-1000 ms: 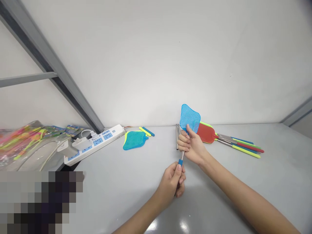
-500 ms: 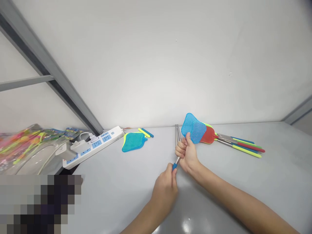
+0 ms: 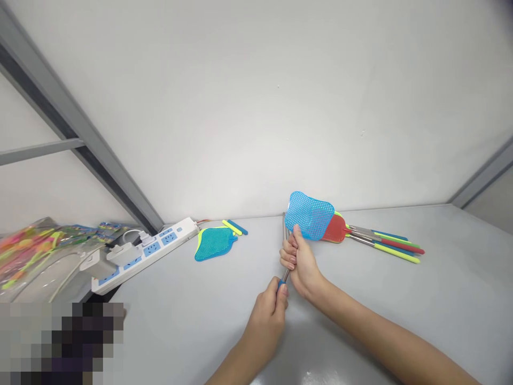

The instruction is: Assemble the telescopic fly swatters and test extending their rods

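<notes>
Left hand (image 3: 264,315) and right hand (image 3: 301,264) are clasping a blue, wavy-edged plastic-mesh flyswatter (image 3: 309,215) with a thin, silvery metal rod (image 3: 286,276)

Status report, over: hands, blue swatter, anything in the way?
Left hand on blue grip. Right hand around shaft. Blue swatter in both hands. Red swatter partly behind, nothing visibly blocking.

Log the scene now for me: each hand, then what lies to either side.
Left hand: grips the blue handle
Right hand: closed around the metal shaft, below the blue swatter head
To the left: teal swatter head, loose yellow grip and blue grip, white power strip
To the right: piled fly swatters, red head showing, handles pointing right
</notes>
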`<state>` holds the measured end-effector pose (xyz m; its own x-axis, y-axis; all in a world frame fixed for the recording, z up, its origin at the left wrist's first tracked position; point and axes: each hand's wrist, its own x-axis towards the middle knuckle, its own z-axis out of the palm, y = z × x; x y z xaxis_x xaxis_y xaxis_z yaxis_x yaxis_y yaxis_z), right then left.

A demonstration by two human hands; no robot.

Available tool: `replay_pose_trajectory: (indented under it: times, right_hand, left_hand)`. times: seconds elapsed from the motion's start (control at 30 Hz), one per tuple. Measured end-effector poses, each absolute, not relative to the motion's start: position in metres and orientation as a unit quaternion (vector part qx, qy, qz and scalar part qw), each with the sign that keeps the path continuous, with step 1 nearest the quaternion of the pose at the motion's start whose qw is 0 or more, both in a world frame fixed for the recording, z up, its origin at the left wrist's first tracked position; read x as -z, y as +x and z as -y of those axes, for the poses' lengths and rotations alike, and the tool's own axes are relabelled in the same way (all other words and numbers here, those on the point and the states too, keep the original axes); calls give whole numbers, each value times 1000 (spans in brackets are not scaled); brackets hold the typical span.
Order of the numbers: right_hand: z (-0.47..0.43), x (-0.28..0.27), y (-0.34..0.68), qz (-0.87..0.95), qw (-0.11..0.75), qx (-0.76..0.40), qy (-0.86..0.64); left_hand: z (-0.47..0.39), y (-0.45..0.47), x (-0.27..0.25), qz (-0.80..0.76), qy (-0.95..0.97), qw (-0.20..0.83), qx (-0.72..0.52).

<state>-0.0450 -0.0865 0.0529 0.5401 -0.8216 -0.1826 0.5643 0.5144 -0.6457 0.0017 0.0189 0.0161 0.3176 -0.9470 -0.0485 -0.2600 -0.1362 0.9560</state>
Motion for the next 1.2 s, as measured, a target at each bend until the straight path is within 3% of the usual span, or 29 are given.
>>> replay_pose_trajectory:
  times: [0.3,0.53,0.73,0.87,1.2]
  right_hand:
    - [72,-59,-42,-229,874,315,-292]
    - [80,-62,-49,-229,808,225,-493]
    - [85,-62,-52,-192,820,169,-513]
    - [87,-63,-54,-185,818,161,-520]
    - [88,-63,-57,-125,847,10,-516]
  left_hand:
    - [-15,5,-19,354,562,525,532]
    - [-14,8,-26,312,499,555,588]
    - [-17,12,-36,287,404,588,640]
    - [-17,16,-43,290,390,611,625]
    - [-15,42,-61,250,421,728,479]
